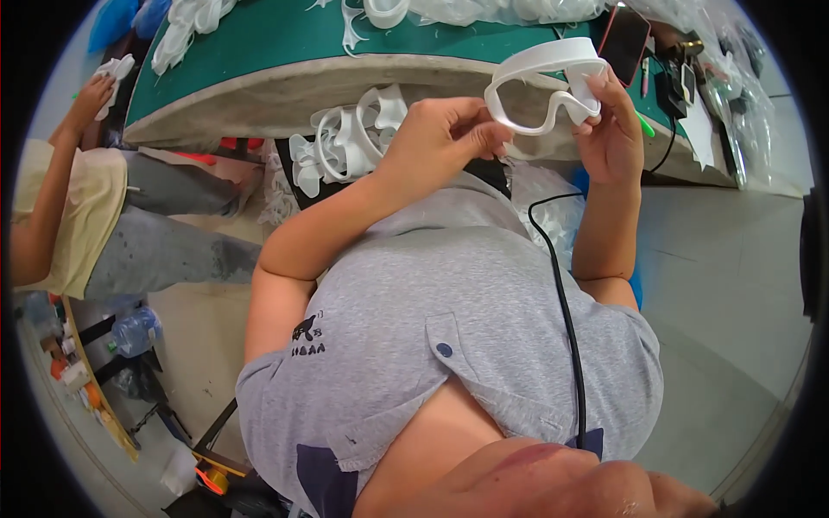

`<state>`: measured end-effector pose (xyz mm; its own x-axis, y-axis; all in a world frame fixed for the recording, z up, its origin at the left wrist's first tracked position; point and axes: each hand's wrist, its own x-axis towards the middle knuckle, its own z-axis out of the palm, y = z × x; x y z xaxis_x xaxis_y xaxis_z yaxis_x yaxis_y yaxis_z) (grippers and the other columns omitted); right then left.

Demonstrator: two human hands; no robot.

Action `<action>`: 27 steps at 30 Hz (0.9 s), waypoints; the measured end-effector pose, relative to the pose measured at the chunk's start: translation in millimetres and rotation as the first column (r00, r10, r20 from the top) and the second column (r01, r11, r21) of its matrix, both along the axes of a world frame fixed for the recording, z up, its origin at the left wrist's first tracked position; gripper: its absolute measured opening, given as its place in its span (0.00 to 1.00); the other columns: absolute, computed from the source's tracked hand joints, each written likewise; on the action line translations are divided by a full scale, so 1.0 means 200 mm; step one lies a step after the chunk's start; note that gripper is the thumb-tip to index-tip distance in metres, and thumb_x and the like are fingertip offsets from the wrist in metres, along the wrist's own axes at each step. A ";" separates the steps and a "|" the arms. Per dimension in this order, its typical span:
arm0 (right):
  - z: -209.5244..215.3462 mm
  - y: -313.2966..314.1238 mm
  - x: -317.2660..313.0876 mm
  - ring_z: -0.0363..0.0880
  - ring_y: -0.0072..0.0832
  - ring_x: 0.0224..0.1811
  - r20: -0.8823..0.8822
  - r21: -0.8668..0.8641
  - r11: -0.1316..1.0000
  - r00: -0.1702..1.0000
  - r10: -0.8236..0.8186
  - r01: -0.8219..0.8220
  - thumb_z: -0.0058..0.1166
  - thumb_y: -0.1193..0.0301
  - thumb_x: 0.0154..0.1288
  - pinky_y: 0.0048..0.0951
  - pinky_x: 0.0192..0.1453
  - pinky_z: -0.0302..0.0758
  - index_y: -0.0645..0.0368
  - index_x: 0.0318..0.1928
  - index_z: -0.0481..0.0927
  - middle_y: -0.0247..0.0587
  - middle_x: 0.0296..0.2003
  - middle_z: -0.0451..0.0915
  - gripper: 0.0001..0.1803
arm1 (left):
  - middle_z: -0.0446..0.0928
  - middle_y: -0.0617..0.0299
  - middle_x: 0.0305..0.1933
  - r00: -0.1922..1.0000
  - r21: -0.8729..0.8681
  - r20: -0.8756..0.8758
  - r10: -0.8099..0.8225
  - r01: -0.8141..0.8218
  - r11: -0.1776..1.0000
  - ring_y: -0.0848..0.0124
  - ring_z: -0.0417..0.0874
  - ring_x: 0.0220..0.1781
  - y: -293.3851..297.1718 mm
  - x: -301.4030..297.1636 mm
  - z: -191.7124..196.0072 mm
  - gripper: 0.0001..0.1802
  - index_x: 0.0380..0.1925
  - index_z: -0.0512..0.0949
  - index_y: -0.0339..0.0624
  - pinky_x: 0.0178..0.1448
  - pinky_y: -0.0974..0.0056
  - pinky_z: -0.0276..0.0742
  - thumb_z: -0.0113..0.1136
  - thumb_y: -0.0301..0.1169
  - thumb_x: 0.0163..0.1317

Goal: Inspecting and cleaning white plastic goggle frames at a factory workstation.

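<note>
A white plastic goggle frame [547, 83] is held up in front of my chest, just below the table's edge. My left hand [440, 136] pinches its lower left rim with the fingertips. My right hand [610, 129] grips the frame's right side, thumb and fingers wrapped around the end piece. The frame has no lens in it that I can see.
A green-topped table [285, 43] carries several white frames and clear bags. More white frames [345, 138] hang in a pile below its edge. A phone [623, 41] lies at the table's right. Another person [78, 216] sits at the left. A black cable [566, 302] runs down my shirt.
</note>
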<state>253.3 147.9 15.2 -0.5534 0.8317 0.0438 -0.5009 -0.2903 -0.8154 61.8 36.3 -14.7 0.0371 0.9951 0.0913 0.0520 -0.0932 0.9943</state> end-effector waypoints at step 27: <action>-0.03 0.05 0.04 0.72 0.12 0.22 0.031 0.034 0.998 0.998 -0.054 0.053 0.46 0.73 0.66 0.14 0.22 0.75 0.61 0.40 0.70 0.33 0.27 0.74 0.06 | 0.81 0.61 0.26 0.971 0.061 -0.057 0.233 -0.229 0.971 0.77 0.80 0.29 -0.09 -0.22 -0.04 0.17 0.31 0.81 0.33 0.38 0.71 0.76 0.50 0.36 0.68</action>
